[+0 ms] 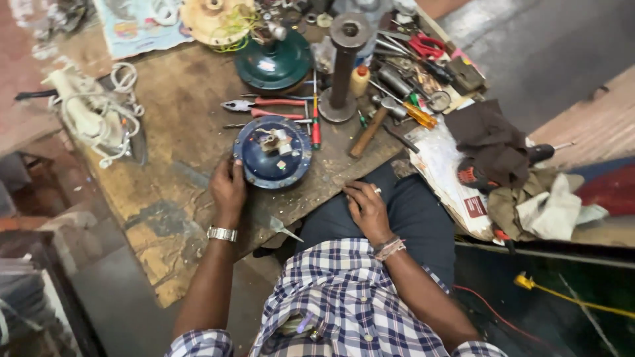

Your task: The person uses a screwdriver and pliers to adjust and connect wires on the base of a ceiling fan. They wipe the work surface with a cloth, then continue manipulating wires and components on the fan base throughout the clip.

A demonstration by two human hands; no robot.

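A round blue metal motor housing (272, 153) with small white and metal parts on top lies near the front edge of a worn wooden workbench (178, 99). My left hand (228, 185), with a metal watch at the wrist, rests against the housing's left rim and holds it. Near the bench's front edge my right hand (366, 206), wearing a ring, rests on my dark trouser leg with the fingers loosely curled and nothing seen in it.
Behind the housing lie red-handled pliers (254, 106), a red screwdriver (316, 125), a wooden-handled hammer (372, 127), a green round housing (274, 63) and a rusty upright post (344, 66). Cloths (493, 142) pile up at right. A white corded iron (86, 112) lies at left.
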